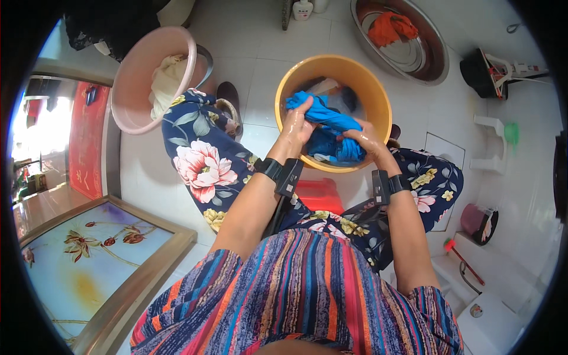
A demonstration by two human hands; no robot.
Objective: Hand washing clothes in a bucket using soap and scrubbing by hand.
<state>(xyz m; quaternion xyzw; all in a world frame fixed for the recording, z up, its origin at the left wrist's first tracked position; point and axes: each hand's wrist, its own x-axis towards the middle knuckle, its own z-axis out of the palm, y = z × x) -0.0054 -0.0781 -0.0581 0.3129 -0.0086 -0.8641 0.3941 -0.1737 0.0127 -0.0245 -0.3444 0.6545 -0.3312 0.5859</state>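
Between my knees stands a yellow bucket (378,118) with wet laundry in it. A bright blue cloth garment (332,117) stretches across the bucket between my two hands, its lower part bunched down inside. My left hand (300,123) looks wet and grips the garment's left side, thumb on top. On the right side my right hand (365,141) has its fingers wrapped round the cloth. Behind the blue garment lie grey, dark and pale cloths (350,97) in the bucket. Which kind of garment the blue one is does not show.
A pink basin (131,89) with a pale cloth (168,83) stands at the far left. At the far right a metal basin (435,68) holds an orange cloth (391,28). Beneath me is a red stool (319,194). A framed glass door panel (100,254) leans in at left.
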